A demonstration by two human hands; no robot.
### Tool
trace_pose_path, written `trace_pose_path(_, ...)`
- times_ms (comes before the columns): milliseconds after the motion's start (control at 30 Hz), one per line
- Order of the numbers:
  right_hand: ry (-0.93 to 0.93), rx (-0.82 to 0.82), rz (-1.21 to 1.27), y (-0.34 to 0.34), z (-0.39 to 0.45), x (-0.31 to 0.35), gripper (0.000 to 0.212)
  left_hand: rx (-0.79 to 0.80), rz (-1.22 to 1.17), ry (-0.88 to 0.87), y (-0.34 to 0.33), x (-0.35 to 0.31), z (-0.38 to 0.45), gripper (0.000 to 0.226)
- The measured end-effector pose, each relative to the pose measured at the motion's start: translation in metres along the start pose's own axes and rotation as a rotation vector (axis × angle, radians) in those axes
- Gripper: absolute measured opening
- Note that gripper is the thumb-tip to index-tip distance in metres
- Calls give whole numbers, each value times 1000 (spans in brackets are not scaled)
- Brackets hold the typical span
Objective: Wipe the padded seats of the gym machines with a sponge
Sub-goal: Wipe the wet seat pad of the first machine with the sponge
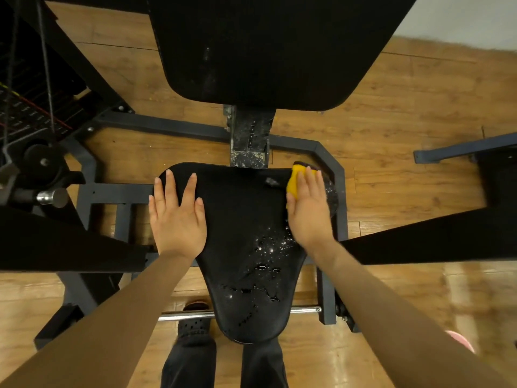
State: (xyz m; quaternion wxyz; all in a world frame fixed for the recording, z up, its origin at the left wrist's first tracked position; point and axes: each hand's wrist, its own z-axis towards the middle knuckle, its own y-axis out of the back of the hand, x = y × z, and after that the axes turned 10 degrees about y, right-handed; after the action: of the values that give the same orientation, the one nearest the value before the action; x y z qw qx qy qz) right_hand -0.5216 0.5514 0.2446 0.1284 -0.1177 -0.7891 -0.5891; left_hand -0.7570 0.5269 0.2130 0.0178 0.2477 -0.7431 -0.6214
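No readable text, brand or number anywhere. Faint pale marks on the weight stack (pixel 30 113) at ten o'clock, too small and blurred to read. Row of short white tick marks down the seat post (pixel 251 135) at twelve o'clock, no digits legible beside them. No label on the seat (pixel 246 233) or the back pad (pixel 268 46).
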Motion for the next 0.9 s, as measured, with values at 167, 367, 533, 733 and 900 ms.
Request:
trace_pose_path(167, 74, 1, 104, -18, -87, 23, 59, -2, -11, 0, 0, 0, 0, 48)
trace_pose_path(367, -28, -47, 38, -8, -31, -13, 55, 3, -7, 5, 1, 0, 0, 48)
trace_pose_path(533, -152, -35, 101, 5, 27, -36, 54, -1, -8, 8, 0, -1, 0, 48)
trace_pose_path(733, -87, -176, 233, -17, -70, -8, 55, 4, -10, 4, -1, 0, 1, 49)
trace_pose_path(900, -132, -175, 409, -28, -102, 7, 59, -10, -6, 5, -1, 0, 0, 48)
